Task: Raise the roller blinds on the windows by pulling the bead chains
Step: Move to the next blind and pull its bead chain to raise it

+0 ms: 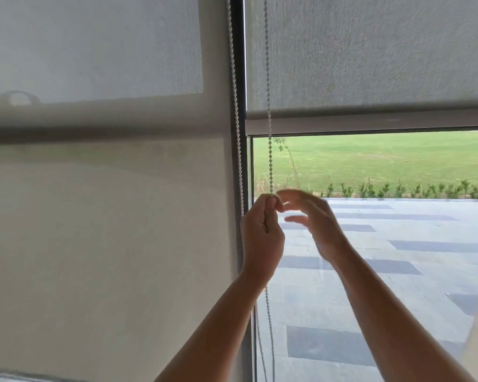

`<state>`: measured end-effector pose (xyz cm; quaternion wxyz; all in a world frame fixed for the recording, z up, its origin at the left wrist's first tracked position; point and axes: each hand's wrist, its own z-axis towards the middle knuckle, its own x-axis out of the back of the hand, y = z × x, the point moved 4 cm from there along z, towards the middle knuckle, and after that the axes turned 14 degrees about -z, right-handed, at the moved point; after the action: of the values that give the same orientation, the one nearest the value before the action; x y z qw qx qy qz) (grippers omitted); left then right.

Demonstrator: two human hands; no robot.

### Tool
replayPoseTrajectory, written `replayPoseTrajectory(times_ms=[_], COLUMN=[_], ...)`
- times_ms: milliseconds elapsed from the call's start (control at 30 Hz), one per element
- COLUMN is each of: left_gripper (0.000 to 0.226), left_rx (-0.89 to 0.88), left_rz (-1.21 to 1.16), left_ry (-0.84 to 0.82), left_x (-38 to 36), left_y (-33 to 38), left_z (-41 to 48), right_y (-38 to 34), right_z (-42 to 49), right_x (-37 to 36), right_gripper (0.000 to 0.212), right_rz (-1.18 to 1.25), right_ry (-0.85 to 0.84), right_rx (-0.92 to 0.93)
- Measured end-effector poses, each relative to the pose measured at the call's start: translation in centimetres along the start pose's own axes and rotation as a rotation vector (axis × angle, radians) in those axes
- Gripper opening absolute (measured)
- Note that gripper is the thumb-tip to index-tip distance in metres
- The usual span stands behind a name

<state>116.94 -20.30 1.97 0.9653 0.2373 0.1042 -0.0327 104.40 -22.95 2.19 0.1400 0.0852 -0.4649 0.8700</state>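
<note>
While two bare forearms reach up from the bottom of the frame, the left hand (262,230) is closed in a fist around a white bead chain (269,150) near the centre of the picture. This chain runs straight up from the fist to the top edge and trails down below the wrist toward the bottom edge. Just to its right, the right hand (312,219) is blurred, its fingers loosely spread and curved, holding nothing, with the fingertips close to the left fist. A second strand of chain (236,106) hangs along the dark window frame (239,64) just left of the first. On the right half, a grey roller blind (370,51) is partly raised, its pale bottom bar (370,125) crossing the upper-middle of the frame. Below it the glass shows a green lawn (384,158), a row of small shrubs and grey paving (370,271). On the left half, another blind (94,188) covers its window down to the bottom of the frame.
</note>
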Motion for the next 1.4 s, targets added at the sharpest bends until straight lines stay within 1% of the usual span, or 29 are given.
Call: replayPoseTrajectory(times_ms=[33,100,200,267,333,433,500,567,633,667,733,800,900,1000,1100,1167,1267,1400], left_gripper=[0.03,0.031,0.028,0.027,0.027,0.03,0.032,0.03,0.032,0.035,0.05,0.066,0.065,0.059,0.051,0.041,0.032,0.022], left_rx=[0.014,0.051,0.108,0.143,0.172,0.183,0.224,0.303,0.435,0.503,0.613,0.671,0.593,0.493,0.368,0.291,0.248,0.214], left_rz=[0.022,0.06,0.098,0.089,0.069,0.058,0.049,0.052,0.013,-0.023,-0.069,-0.1,-0.12,-0.157,-0.204,-0.238,-0.286,-0.342], left_ry=[-0.007,-0.022,-0.05,-0.071,-0.102,-0.148,-0.178,-0.24,-0.33,-0.377,-0.441,-0.427,-0.394,-0.353,-0.335,-0.323,-0.271,-0.117], left_x=[0.1,0.3,0.4,0.3,0.4,1.0,1.8,2.4,2.9,3.2,3.7,4.0,3.6,2.2,0.6,-0.3,-1.2,-1.5], left_y=[-0.6,-1.7,-2.9,-3.3,-3.5,-3.8,-4.8,-6.2,-7.4,-7.9,-8.5,-8.6,-6.5,-2.2,2.4,4.7,6.2,6.3], left_z=[-1.1,-3.5,-7.5,-10.0,-12.0,-14.3,-15.1,-15.6,-15.9,-15.8,-14.9,-12.7,-6.5,0.2,5.3,7.5,9.6,11.6], right_y=[-2.6,-8.0,-14.2,-16.9,-18.2,-17.9,-16.5,-15.2,-14.0,-13.5,-12.2,-10.8,-8.3,-5.9,-3.2,-1.4,0.6,3.3], right_z=[1.3,3.5,5.8,6.9,7.6,7.1,6.0,5.0,4.1,3.7,2.9,2.0,0.6,-1.4,-3.7,-5.1,-6.9,-8.7], right_x=[0.7,1.3,1.2,1.6,2.2,2.3,2.0,1.9,1.6,1.4,0.9,0.3,-0.8,-2.4,-4.5,-5.7,-7.0,-8.2], right_gripper=[0.025,0.024,0.033,0.034,0.029,0.021,0.022,0.024,0.025,0.025,0.026,0.026,0.028,0.025,0.024,0.026,0.027,0.024], right_rz=[0.048,0.129,0.275,0.415,0.473,0.495,0.511,0.511,0.506,0.503,0.5,0.483,0.43,0.345,0.325,0.308,0.253,0.215], right_ry=[0.022,0.006,-0.04,0.003,0.09,0.171,0.198,0.22,0.242,0.257,0.288,0.311,0.339,0.362,0.343,0.318,0.301,0.28], right_rx=[0.041,0.148,0.287,0.311,0.299,0.302,0.339,0.364,0.355,0.344,0.313,0.287,0.249,0.225,0.135,0.073,0.035,-0.024])
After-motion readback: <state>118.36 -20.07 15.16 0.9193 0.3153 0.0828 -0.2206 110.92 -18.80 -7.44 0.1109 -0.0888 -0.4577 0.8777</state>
